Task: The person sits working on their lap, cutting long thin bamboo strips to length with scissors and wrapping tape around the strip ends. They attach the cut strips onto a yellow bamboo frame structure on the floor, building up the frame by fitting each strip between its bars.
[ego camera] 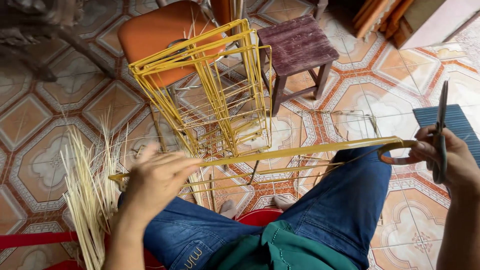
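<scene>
Tiled floor (45,120) carries stool (297,42), chair (155,35), perhaps mat (457,125).

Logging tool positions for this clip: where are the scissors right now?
In the head view, the dark metal scissors are at the far right, held upright in the right hand, in front of the blue ribbed mat, beside the long yellow strip's end.

Ahead, 12 o'clock: a yellow frame (210,85) stands tilted against an orange chair (155,32) — blocked.
1 o'clock: a dark wooden stool (297,42) just beside the frame; narrow gap between them.
Across the lap: a yellow strip (300,150) stretched from left hand (155,180) to right hand (442,155) bars the way forward.
8 o'clock: a bundle of pale sticks (90,200) fans upward.
3 o'clock: scissors (440,135) point up — open tiled floor (415,70) beyond.
</scene>
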